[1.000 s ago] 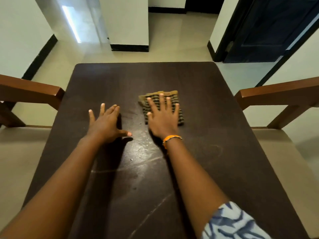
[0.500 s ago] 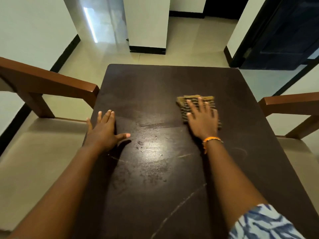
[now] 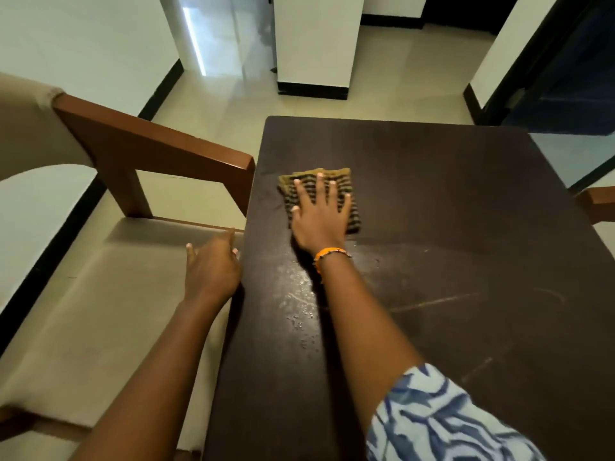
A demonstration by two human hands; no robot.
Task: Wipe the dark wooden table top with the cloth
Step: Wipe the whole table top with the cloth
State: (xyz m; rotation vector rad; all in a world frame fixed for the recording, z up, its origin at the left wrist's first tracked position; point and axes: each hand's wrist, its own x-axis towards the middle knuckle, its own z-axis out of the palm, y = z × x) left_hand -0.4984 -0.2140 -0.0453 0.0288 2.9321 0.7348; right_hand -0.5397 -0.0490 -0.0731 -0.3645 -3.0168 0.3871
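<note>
Right hand [image 3: 321, 217], fingers spread flat, presses the striped yellow-and-dark folded cloth [image 3: 349, 186] onto the dark wooden desk [image 3: 449, 227]; left hand [image 3: 213, 267] rests loosely open at the edge; droplets and streaks nearer than the fingers suggest wiping is perhaps half done.

1. The table [image 3: 449, 201] has a dark wooden top, scuffed with pale scratches and a faint ring mark.
2. A folded striped cloth [image 3: 336, 186] lies flat near its left edge.
3. The right hand [image 3: 319, 217] presses flat on the cloth, fingers spread.
4. Water droplets [image 3: 299, 314] glisten near the left edge.
</note>
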